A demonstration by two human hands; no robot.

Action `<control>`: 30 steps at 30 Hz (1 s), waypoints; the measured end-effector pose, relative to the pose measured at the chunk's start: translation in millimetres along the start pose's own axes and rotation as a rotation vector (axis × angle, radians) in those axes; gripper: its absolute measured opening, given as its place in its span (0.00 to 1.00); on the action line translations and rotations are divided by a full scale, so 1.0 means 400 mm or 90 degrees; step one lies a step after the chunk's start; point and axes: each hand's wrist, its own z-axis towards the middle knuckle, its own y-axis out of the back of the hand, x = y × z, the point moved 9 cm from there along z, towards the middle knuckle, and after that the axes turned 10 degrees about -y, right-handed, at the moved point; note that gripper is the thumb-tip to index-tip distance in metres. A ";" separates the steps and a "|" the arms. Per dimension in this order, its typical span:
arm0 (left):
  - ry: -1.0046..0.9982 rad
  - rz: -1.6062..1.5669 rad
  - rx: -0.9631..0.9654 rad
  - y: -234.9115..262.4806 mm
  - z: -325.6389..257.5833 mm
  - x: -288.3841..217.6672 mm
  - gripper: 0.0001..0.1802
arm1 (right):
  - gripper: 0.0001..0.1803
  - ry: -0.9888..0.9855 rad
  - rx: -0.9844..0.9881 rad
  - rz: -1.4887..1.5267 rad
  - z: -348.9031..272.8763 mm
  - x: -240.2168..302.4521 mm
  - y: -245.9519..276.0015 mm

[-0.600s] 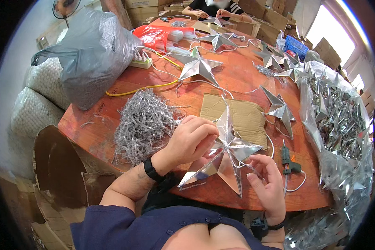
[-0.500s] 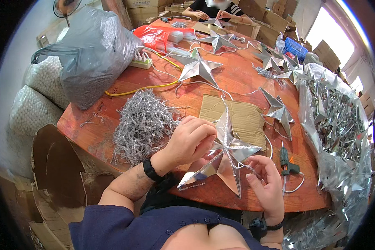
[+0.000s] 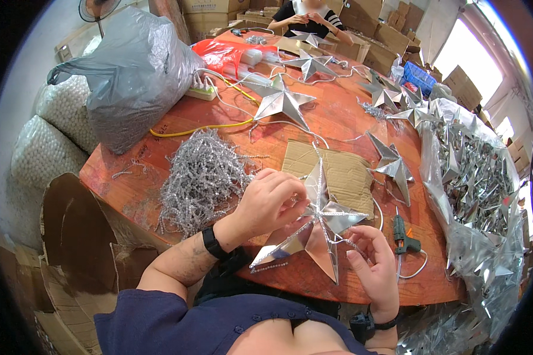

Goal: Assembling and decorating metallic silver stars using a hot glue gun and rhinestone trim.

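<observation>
A shiny silver five-pointed star [image 3: 321, 244], with silver beaded trim along its ridges, is between my hands at the table's near edge. My left hand [image 3: 272, 200] is closed at the star's left arm, fingertips pinched together and partly hiding it. On the other side my right hand [image 3: 374, 260] has its thumb and fingers curled around a loose strand of beaded trim [image 3: 344, 241] running from the star's middle. Under the star's upper arm lies a piece of cardboard [image 3: 346, 177]. To the left of my left hand sits a tangled heap of silver trim [image 3: 202, 180].
A green glue gun [image 3: 404, 236] with a white cord is at the right. Finished-looking stars [image 3: 281, 100] lie farther back. A clear bag of silver stars [image 3: 477, 177] fills the right side; a grey bag [image 3: 139, 71] stands left. Opposite, a co-worker [image 3: 308, 18] sits.
My hands and the star stay nearly in place, while the whole view shifts slightly. The co-worker's hands have risen off the far star and come together.
</observation>
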 end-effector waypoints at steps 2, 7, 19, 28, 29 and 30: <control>0.034 0.000 -0.006 -0.004 -0.012 0.015 0.09 | 0.17 -0.002 0.005 0.013 0.001 -0.005 0.000; 0.039 -0.022 -0.048 -0.001 -0.015 0.017 0.10 | 0.17 -0.001 0.004 0.009 -0.003 -0.005 0.000; 0.111 -0.080 -0.064 0.009 -0.017 0.045 0.11 | 0.17 0.000 0.004 0.017 0.005 -0.016 -0.005; 0.080 -0.067 -0.065 0.031 -0.017 0.007 0.14 | 0.18 -0.015 -0.010 0.030 -0.033 -0.019 -0.009; 0.084 -0.063 -0.071 0.036 -0.017 0.003 0.13 | 0.18 -0.009 -0.013 0.027 -0.039 -0.019 -0.010; 0.101 -0.076 -0.081 0.033 -0.023 0.009 0.12 | 0.18 -0.028 -0.016 0.035 -0.042 -0.028 -0.010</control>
